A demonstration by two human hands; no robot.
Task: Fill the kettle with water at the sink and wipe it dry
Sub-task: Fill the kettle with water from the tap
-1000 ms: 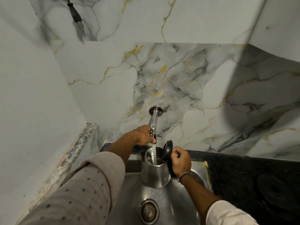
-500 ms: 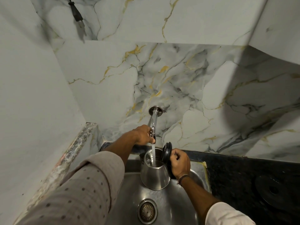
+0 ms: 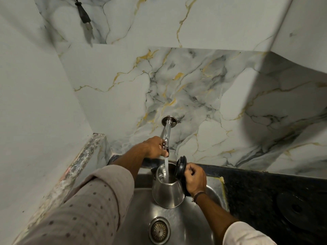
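A steel kettle [image 3: 168,191] is held upright over the steel sink [image 3: 184,225], its black lid [image 3: 180,166] flipped open. My right hand [image 3: 194,179] grips the kettle's black handle on its right side. A stream of water [image 3: 166,169] falls from the chrome wall tap [image 3: 167,131] into the kettle's mouth. My left hand [image 3: 154,147] is closed around the tap's lever at the spout end. No cloth is in view.
The sink drain [image 3: 159,231] lies below the kettle. A black counter [image 3: 265,188] runs to the right with the round black kettle base [image 3: 297,208] on it. A speckled ledge [image 3: 77,167] borders the left. A black plug [image 3: 84,14] hangs on the marble wall.
Almost nothing has moved; water keeps running into the kettle and both hands hold their places.
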